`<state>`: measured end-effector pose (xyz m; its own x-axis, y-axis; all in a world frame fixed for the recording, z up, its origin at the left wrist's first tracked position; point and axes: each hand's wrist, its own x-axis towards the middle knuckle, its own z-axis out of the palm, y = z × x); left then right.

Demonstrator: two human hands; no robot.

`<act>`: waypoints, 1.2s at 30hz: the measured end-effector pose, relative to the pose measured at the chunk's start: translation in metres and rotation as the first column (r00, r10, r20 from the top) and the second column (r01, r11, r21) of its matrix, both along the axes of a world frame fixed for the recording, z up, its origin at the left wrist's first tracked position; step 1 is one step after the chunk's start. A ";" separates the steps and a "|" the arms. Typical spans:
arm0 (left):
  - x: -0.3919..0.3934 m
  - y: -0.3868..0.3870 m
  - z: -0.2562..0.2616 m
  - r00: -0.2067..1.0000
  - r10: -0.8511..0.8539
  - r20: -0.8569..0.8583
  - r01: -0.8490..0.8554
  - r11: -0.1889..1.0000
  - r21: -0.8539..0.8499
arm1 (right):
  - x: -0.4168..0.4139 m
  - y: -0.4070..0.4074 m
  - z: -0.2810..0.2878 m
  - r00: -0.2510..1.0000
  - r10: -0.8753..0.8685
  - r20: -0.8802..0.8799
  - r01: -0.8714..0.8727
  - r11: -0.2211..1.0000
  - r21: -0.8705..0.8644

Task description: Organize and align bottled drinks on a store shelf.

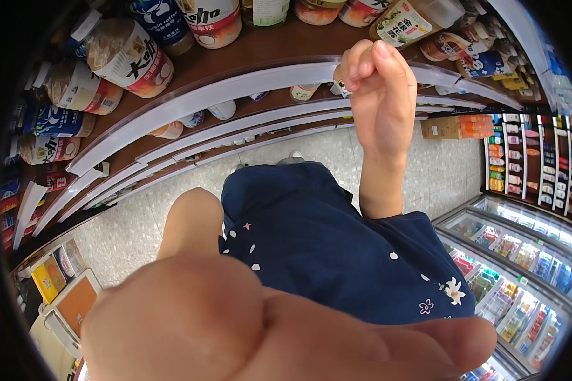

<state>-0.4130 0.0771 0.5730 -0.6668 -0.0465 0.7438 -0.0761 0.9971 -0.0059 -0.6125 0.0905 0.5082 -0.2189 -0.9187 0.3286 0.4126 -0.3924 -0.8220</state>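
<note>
My right hand [379, 90] is raised at the front edge of the upper shelf [267, 78], its fingers curled together with nothing seen between them. Just beyond its fingertips, a bottle with a pale printed label [403, 24] leans on the shelf. Very close to the camera, my left hand [286, 333] fills the lower part of the view, blurred; its fingers point right and its grip cannot be made out. Large plastic drink bottles with white and red labels [140, 62] and blue Luckin Coffee bottles [164, 21] stand at the upper left.
Lower shelves [248, 112] hold more containers. Cardboard boxes and orange packs [457, 127] sit on the tiled floor [424, 171] at right, before a shelf of bottles [515, 152]. Glass-topped chest freezers [510, 257] flank the right side. A yellow box [46, 283] is at lower left.
</note>
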 end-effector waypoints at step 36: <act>-0.093 -0.022 -0.038 0.943 0.038 -0.329 0.083 0.935 0.346 | -0.047 -0.003 -0.015 0.996 -0.082 0.046 0.078 0.993 0.088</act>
